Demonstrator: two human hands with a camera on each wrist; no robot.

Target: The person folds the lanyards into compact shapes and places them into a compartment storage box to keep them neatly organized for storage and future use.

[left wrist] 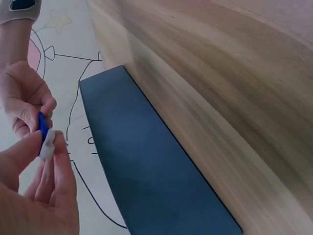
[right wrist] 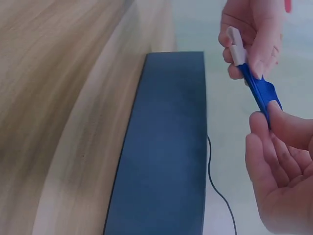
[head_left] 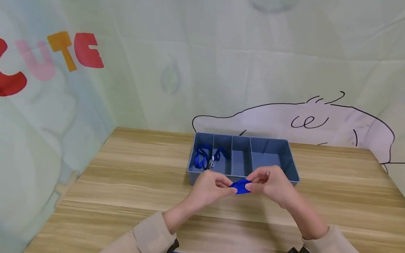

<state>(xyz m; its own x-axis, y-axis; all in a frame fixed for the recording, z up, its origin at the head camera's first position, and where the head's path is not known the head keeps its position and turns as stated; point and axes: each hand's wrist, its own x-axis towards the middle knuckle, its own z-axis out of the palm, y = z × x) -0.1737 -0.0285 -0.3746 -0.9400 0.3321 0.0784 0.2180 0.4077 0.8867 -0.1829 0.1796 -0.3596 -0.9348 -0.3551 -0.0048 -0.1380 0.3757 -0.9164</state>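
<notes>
From my remote seat I see the left hand pinching one end of a folded blue strap, the right hand pinching the other, held up near the front wall of the grey-blue tray. Tidying the folds looks like the step in hand; the next move, I'd judge, calls for a snug grip. And the strap: deep blue, layers stacked close (a white clip juts out at the left-hand end).
</notes>
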